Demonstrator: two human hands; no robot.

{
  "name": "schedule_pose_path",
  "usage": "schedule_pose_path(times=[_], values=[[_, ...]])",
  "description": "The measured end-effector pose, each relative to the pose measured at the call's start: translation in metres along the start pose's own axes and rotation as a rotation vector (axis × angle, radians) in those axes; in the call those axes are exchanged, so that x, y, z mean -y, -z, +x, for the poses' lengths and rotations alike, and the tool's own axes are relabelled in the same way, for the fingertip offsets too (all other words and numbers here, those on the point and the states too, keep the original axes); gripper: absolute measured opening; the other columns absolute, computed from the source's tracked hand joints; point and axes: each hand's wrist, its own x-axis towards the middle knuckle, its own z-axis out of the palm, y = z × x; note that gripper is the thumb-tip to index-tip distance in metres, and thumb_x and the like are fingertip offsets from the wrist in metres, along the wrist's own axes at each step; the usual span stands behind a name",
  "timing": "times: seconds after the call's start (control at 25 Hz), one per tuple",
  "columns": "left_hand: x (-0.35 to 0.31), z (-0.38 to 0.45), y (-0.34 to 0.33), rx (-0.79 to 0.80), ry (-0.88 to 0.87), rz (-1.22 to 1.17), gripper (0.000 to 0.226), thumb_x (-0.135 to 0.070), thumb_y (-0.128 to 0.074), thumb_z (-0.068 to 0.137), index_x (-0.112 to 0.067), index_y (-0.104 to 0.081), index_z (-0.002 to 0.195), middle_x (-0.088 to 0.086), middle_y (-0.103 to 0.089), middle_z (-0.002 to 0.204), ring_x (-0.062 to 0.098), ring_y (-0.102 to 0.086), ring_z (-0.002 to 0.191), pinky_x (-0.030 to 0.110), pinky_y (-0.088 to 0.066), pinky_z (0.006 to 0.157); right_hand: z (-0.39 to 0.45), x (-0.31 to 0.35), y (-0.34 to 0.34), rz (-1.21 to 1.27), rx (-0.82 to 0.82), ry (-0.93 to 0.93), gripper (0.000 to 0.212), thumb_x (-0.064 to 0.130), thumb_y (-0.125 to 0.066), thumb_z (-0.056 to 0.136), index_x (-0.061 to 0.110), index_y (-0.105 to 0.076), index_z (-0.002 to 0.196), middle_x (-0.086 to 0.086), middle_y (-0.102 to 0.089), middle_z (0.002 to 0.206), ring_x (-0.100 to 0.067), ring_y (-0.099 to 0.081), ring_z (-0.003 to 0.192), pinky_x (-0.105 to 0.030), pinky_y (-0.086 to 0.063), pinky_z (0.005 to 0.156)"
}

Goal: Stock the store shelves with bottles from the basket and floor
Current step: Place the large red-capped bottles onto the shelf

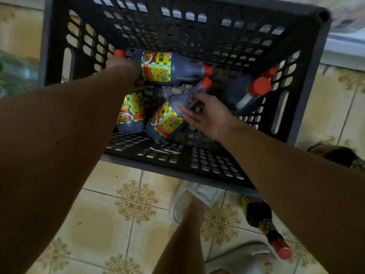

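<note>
Bottles of dark sauce, red-capped, lying inside the black slotted basket (308, 91) on the tiled floor (102, 224). Uppermost bottle (171, 68) on its side near the basket's far-left corner, cap pointing right, base end under the left hand (126, 73); fingers curled round that base, gripping it. Second bottle (177, 113) tilted across the middle of the basket floor, cap (205, 84) raised toward the far side, just below the first bottle's cap. Right hand (207, 115) against this bottle's shoulder and neck, palm turned up, fingers only loosely bent, thumb touching the neck; touching rather than clamped. Third bottle (131, 113) near the basket's left wall, partly hidden behind the left forearm. Fourth bottle (250, 91) leaning at the right wall, cap toward the camera. Outside the basket, beside its near-right corner, another dark bottle (264, 224) lying on the tiles next to a pale sandal (189, 200).
</note>
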Motion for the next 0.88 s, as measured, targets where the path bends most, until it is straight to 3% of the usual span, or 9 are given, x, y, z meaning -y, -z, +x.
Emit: schedule_pose_path(times=[0.08, 0.16, 0.24, 0.36, 0.44, 0.52, 0.64, 0.8, 0.88], values=[[-0.004, -0.007, -0.004, -0.035, 0.011, -0.019, 0.014, -0.018, -0.052, 0.1, -0.007, -0.046, 0.094, 0.011, -0.06, 0.092, 0.023, -0.066, 0.078, 0.031, -0.056, 0.041, -0.01, -0.007, -0.001, 0.044, 0.036, 0.004, 0.016, 0.018, -0.054, 0.098, 0.01, -0.057, 0.111, -0.004, -0.063, 0.104, -0.016, -0.07, 0.079, -0.026, -0.061, 0.065], [0.001, -0.006, -0.005, -0.13, -0.066, 0.051, 0.022, -0.028, -0.057, 0.097, -0.011, -0.053, 0.11, 0.009, -0.061, 0.105, 0.026, -0.067, 0.092, 0.038, -0.061, 0.063, -0.017, -0.017, 0.0, 0.096, 0.064, 0.009, 0.033, 0.018, -0.054, 0.098, 0.008, -0.056, 0.129, -0.005, -0.061, 0.117, -0.016, -0.07, 0.081, -0.026, -0.059, 0.061], [0.011, -0.001, 0.001, -0.164, -0.171, 0.172, 0.028, -0.037, -0.051, 0.099, -0.019, -0.055, 0.12, -0.001, -0.06, 0.112, 0.013, -0.063, 0.094, 0.026, -0.057, 0.074, -0.022, -0.029, 0.004, 0.134, 0.077, 0.028, 0.035, 0.016, -0.055, 0.096, 0.01, -0.054, 0.131, -0.003, -0.062, 0.115, -0.016, -0.069, 0.081, -0.026, -0.058, 0.063], [0.022, 0.009, 0.016, -0.03, -0.189, 0.092, 0.046, -0.043, -0.046, 0.099, -0.016, -0.053, 0.136, -0.004, -0.064, 0.118, 0.004, -0.065, 0.079, 0.018, -0.056, 0.056, -0.023, -0.037, 0.009, 0.132, 0.057, 0.054, 0.017, 0.015, -0.053, 0.093, 0.014, -0.054, 0.109, -0.001, -0.063, 0.101, -0.016, -0.066, 0.08, -0.026, -0.056, 0.066], [0.025, 0.013, 0.022, -0.032, -0.166, 0.108, 0.034, -0.033, -0.051, 0.099, -0.015, -0.057, 0.128, 0.004, -0.067, 0.117, 0.01, -0.068, 0.08, 0.021, -0.057, 0.055, -0.021, -0.038, 0.011, 0.11, 0.034, 0.071, 0.004, 0.017, -0.051, 0.094, 0.014, -0.053, 0.096, -0.002, -0.06, 0.095, -0.016, -0.063, 0.077, -0.026, -0.055, 0.066], [0.025, 0.006, 0.02, -0.028, -0.13, 0.057, 0.024, -0.027, -0.056, 0.098, -0.016, -0.057, 0.12, 0.005, -0.066, 0.102, 0.016, -0.071, 0.078, 0.027, -0.06, 0.058, -0.02, -0.039, 0.01, 0.101, 0.002, 0.081, 0.011, 0.019, -0.05, 0.095, 0.015, -0.053, 0.085, -0.002, -0.059, 0.091, -0.015, -0.061, 0.074, -0.027, -0.054, 0.067], [0.019, -0.006, 0.01, 0.012, -0.143, 0.056, 0.03, -0.026, -0.068, 0.09, -0.012, -0.048, 0.11, 0.004, -0.062, 0.086, 0.016, -0.069, 0.066, 0.029, -0.061, 0.057, -0.019, -0.039, 0.01, 0.082, -0.027, 0.084, 0.016, 0.02, -0.05, 0.095, 0.016, -0.054, 0.08, -0.002, -0.059, 0.089, -0.015, -0.059, 0.073, -0.028, -0.053, 0.068], [0.017, 0.002, 0.015, -0.001, -0.202, 0.308, 0.044, -0.017, -0.078, 0.081, -0.007, -0.057, 0.118, 0.009, -0.066, 0.106, 0.026, -0.07, 0.08, 0.037, -0.06, 0.058, -0.02, -0.039, 0.008, 0.056, -0.04, 0.074, 0.015, 0.018, -0.05, 0.094, 0.015, -0.052, 0.079, -0.002, -0.059, 0.086, -0.015, -0.057, 0.07, -0.028, -0.052, 0.067], [0.023, 0.005, 0.02, 0.031, -0.222, 0.359, 0.035, -0.017, -0.069, 0.089, -0.01, -0.06, 0.122, 0.009, -0.065, 0.11, 0.025, -0.068, 0.088, 0.028, -0.054, 0.052, -0.021, -0.04, 0.007, 0.011, -0.027, 0.071, 0.011, 0.017, -0.051, 0.093, 0.014, -0.053, 0.082, -0.001, -0.06, 0.083, -0.015, -0.058, 0.067, -0.029, -0.051, 0.067]])
